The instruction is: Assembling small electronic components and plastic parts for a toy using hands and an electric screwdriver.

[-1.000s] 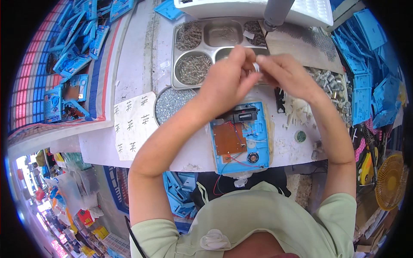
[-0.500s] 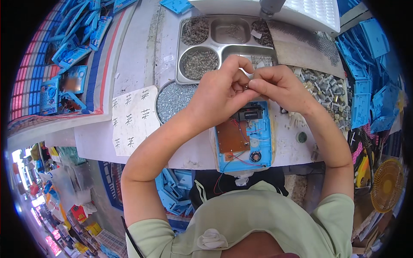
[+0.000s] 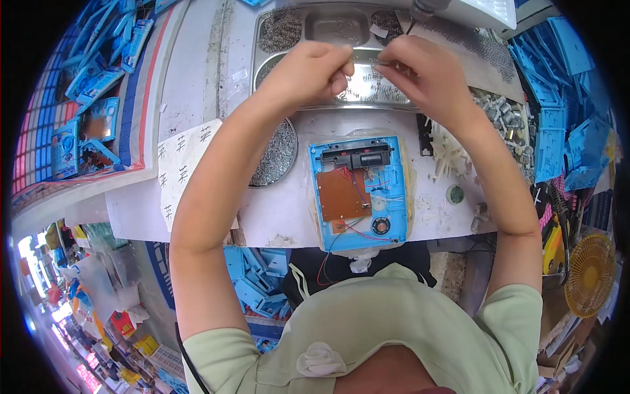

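My left hand (image 3: 308, 72) and my right hand (image 3: 420, 75) are raised together over the metal compartment tray (image 3: 262, 39), fingertips nearly touching. Between them they pinch a small thin metal part (image 3: 364, 64), too small to identify. Below the hands, on the white worktable (image 3: 203, 85), lies an open blue plastic device shell (image 3: 359, 192) with a brown circuit board (image 3: 340, 194), red wires, a black component at its top and a small round speaker (image 3: 380, 225).
A round dish of small metal parts (image 3: 279, 157) sits left of the blue shell. A paper sheet with handwritten marks (image 3: 178, 164) lies further left. Piles of blue plastic shells (image 3: 92, 98) fill the left and right sides. White plastic pieces (image 3: 453, 154) and metal hardware lie at right.
Both hands have stayed joined over the tray while the view shifted; they now sit higher above the blue shell, which is fully uncovered.
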Tool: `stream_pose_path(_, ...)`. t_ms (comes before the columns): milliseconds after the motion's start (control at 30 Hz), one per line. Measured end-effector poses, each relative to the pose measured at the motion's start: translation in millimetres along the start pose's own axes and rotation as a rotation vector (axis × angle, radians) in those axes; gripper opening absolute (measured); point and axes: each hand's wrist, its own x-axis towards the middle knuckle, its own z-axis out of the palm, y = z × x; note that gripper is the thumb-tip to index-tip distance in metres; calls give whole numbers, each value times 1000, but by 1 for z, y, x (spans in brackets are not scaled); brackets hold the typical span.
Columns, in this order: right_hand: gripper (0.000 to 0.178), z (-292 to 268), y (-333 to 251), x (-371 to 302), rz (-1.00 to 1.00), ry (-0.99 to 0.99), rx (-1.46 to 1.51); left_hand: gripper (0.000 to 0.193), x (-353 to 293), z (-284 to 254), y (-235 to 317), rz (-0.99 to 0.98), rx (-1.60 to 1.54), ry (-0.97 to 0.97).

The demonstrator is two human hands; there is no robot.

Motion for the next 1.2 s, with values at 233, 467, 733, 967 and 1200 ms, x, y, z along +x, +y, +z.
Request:
stream_pose_path(233, 18, 31, 17, -10, 227, -112, -214, 22, 38, 6, -8, 370, 1118, 371)
stream_pose_path(467, 10, 21, 15, -3, 198, -204, -114, 19, 65, -26, 15, 326, 1256, 441)
stream_pose_path(733, 13, 59, 9, 21, 138, -407, -272, 19, 40, -19, 10, 372, 1050, 350)
stream_pose_path(967, 19, 33, 17, 19, 318, -282, 150, 20, 24, -25, -16, 577, 807, 353)
stream_pose_path(1200, 28, 23, 17, 17, 430, -343, -91, 21, 46, -27, -23, 492, 1097, 512)
